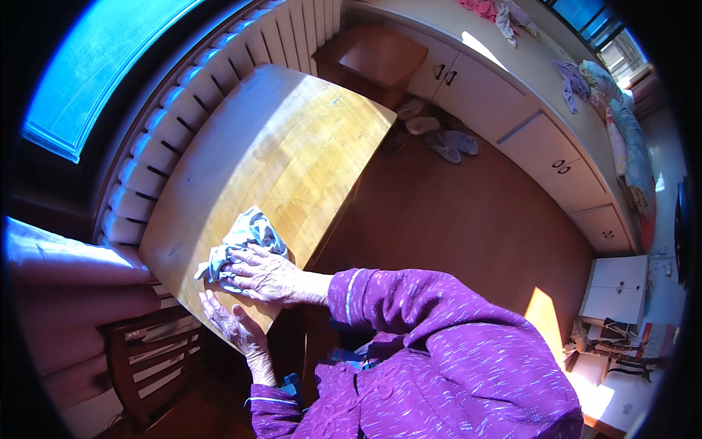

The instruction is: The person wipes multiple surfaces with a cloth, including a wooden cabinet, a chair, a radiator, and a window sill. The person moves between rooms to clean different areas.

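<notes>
A crumpled light blue and white cloth (pixel 253 229) lies on the wooden tabletop (pixel 307 159), towards its near end. My right hand (pixel 266 274) presses flat on the lower part of the cloth, fingers somewhat spread. Just below it, my left hand (pixel 236 326) is raised at the near edge of the table with its fingers apart and nothing in it. Sunlight falls across much of the tabletop; the strip beside the radiator is in shade.
A white radiator (pixel 164 148) runs along the table's left side. A slatted wooden chair (pixel 159 356) stands at the lower left. Beyond the table are a brown wooden cabinet (pixel 370 57), several shoes and slippers (pixel 441 145) on the floor, and low white cupboards (pixel 482 93).
</notes>
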